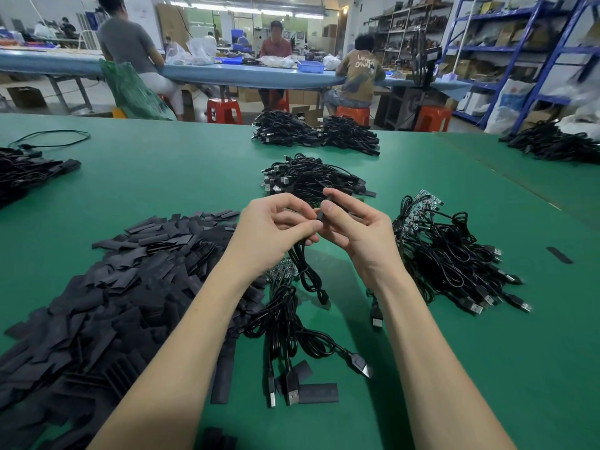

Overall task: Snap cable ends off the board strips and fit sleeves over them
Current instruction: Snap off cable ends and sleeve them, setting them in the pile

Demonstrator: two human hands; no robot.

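Above the green table (162, 177) both my hands meet at the middle of the view. My left hand (272, 232) and my right hand (354, 228) pinch one small black sleeve (321, 216) between their fingertips. A black cable (303, 264) hangs down from that spot to the table. Under my left wrist a green board strip (281, 271) with cables attached shows partly. A big heap of flat black sleeves (113, 293) lies at the left. At the right lies a bundle of cables on board strips (431, 235).
A pile of sleeved cables (308, 178) lies just beyond my hands, with more cable piles at the far middle (311, 131), far right (552, 144) and left edge (22, 173). Loose cables with USB plugs (292, 368) lie near me. People sit at a blue bench (227, 73) behind.
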